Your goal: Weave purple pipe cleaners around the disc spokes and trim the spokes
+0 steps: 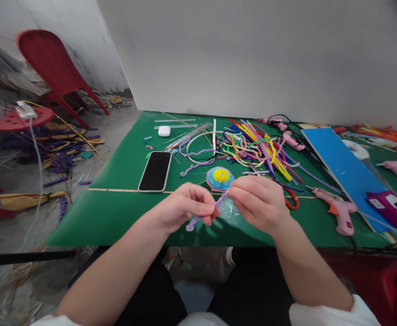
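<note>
Between my hands, over the front of the green table, is a short purple pipe cleaner. My left hand pinches it between thumb and fingers, and its curled lower end sticks out below them. My right hand pinches the upper end, the fingertips pressed together. Just behind the hands lies a round piece with a yellow centre, a blue ring and a pink edge. Further back is a heap of coloured pipe cleaners.
On the green table lie a phone, a white case, a pink glue gun, red-handled scissors partly behind my right hand, and a blue board. A red chair stands at the left.
</note>
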